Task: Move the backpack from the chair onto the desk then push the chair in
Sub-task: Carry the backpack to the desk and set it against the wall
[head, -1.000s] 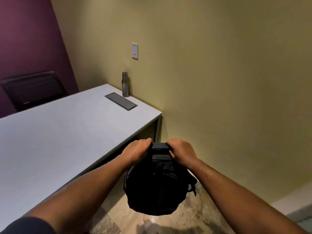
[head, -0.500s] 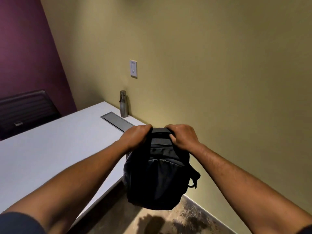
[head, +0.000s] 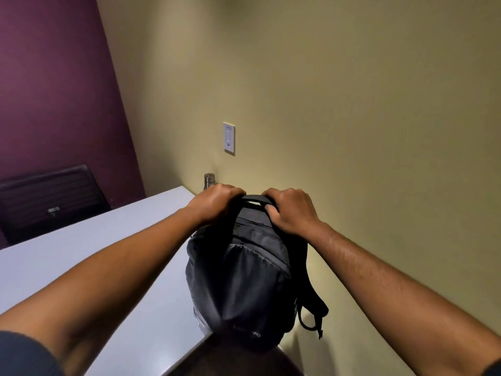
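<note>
A black backpack [head: 244, 278] hangs upright in front of me, over the right end of the white desk [head: 113, 256]. My left hand [head: 214, 204] and my right hand [head: 291, 211] both grip its top, one on each side of the carry handle. A shoulder strap dangles at its right side. Whether its bottom touches the desk is hidden. The chair it came from is out of view.
A metal bottle [head: 209, 180] stands at the desk's far corner, mostly hidden behind my left hand. A dark chair [head: 48, 196] stands beyond the desk against the purple wall. A wall switch [head: 229, 138] is on the yellow wall, close on the right.
Both hands have lifted the backpack from below desk height up and over the desk's right end. The view has tilted upward.
</note>
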